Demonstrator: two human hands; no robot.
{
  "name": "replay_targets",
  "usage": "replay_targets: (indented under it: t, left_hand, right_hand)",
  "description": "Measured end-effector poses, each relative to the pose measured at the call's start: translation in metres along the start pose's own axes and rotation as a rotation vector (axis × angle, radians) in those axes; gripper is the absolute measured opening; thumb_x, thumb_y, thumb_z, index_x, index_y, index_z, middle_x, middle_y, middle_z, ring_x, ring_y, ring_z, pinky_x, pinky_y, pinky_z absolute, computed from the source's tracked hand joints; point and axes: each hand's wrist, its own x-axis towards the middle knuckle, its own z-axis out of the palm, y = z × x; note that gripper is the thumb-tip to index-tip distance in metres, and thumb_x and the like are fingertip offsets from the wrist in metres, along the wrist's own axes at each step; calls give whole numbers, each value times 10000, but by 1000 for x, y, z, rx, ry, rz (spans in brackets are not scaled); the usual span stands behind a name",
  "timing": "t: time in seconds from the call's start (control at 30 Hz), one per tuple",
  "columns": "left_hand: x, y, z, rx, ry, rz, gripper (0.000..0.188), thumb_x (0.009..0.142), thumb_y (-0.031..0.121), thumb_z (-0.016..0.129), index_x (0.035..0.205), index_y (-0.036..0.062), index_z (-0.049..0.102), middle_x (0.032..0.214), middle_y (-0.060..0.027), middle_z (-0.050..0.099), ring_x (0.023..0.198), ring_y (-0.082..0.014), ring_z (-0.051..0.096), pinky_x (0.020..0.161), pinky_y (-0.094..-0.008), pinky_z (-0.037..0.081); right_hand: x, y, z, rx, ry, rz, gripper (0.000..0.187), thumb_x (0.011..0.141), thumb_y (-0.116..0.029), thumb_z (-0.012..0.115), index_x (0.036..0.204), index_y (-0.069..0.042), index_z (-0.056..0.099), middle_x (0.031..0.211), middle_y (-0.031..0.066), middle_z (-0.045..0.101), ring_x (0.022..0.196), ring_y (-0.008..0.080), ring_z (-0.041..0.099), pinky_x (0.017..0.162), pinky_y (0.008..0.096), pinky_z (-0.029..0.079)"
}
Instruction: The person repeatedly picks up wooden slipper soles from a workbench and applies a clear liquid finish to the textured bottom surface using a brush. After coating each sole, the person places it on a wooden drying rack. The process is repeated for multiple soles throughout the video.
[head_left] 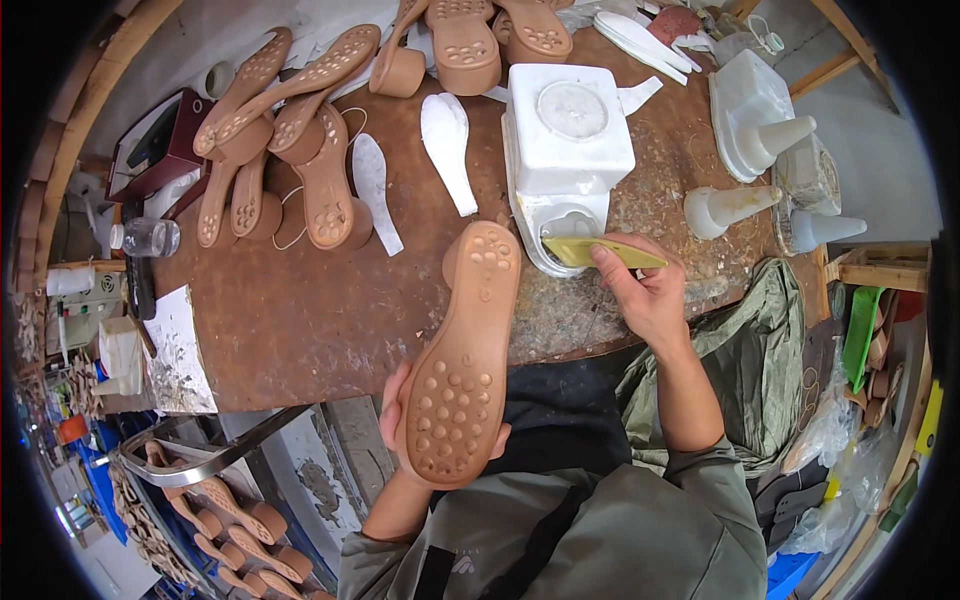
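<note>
Tan sole point(462, 360): matt rubbery, dimpled tread. Yellow insole point(600, 251): thin, smooth. White tub point(567, 140): dull plastic, glue-crusted. Bench point(320, 310): brown, worn, rough with dried spatter.

A single view is given, taken from a wide fisheye camera worn on the person's head and aimed steeply downward. The brown counter point(300, 310) is seen from above and from close range, filling the upper and middle part of the picture. The person's own chest and forearms are caught at the lower edge, directly beneath the lens. Straight edges are bent toward the dark circular rim. The floor and shelves are glimpsed at the far left and right margins. No second view is supplied.
</note>
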Motion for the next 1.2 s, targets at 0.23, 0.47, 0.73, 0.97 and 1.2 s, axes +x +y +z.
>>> replay_targets:
  t: [0.23,0.47,0.73,0.97,1.2]
  left_hand:
    - [-2,1,6,113,115,165,1024,672,637,629,1439,139,169,1372,-121,417,1319,-317,318,1105,-409,193]
    - [-10,38,-19,-1352,-185,-680,870,774,620,503,1461,177,204,1446,-76,345,1336,-282,321,1089,-513,208]
    - [-6,82,-47,-2147,-413,-955,887,772,582,552,1477,173,202,1489,-61,292,1340,-239,327,1083,-547,237]
    - [-16,87,-36,-2469,-572,-601,1003,706,440,679,1477,82,147,1436,-115,344,1297,-349,361,1099,-445,284]
    - [-30,102,-42,-2415,-605,-624,1007,732,451,669,1482,88,105,1466,-108,296,1329,-308,322,1120,-469,224]
  right_hand:
    - [3,-5,-14,336,-10,286,148,874,-89,655,937,45,649,704,39,624,530,66,531,486,206,426]
    - [-27,-80,-15,502,13,111,142,867,-64,653,934,61,640,706,65,631,505,65,535,447,199,429]
    - [-42,-117,5,324,96,-150,116,842,-29,669,914,60,648,704,51,635,551,62,542,477,192,397]
    - [-68,-133,-23,268,-58,-309,103,817,-7,680,890,57,649,719,107,647,538,95,558,469,216,411]
    - [-53,-149,-27,503,72,-213,142,862,-38,649,959,65,633,740,104,656,510,77,549,429,191,416]
